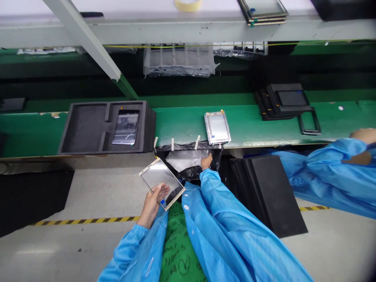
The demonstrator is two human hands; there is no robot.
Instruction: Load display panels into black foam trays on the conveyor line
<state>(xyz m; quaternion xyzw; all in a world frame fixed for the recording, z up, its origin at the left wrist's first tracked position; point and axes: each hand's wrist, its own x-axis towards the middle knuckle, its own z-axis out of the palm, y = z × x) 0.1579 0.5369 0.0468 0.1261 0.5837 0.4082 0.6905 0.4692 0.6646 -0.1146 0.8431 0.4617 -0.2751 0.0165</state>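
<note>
My left hand (152, 204) is shut on a gold-framed glass phone screen panel (161, 181), gripping its lower edge and tilting it. My right hand (206, 161) rests at the edge of a black plastic bag (190, 172), next to a clear plastic film (182, 159) inside it. Its fingers are partly hidden. A similar panel (217, 127) lies on the green workbench (182, 125), ahead of my hands. Another screen (125, 127) sits in the right-hand recess of a black foam tray (85, 127).
A co-worker's blue-sleeved arm (329, 176) lies at the right. Black foam sheets (270, 192) lean below the bench, and black frames (282, 101) are stacked on it. A shelf (188, 31) with a tape roll (188, 4) runs above. Yellow-black floor tape (85, 221) lies below.
</note>
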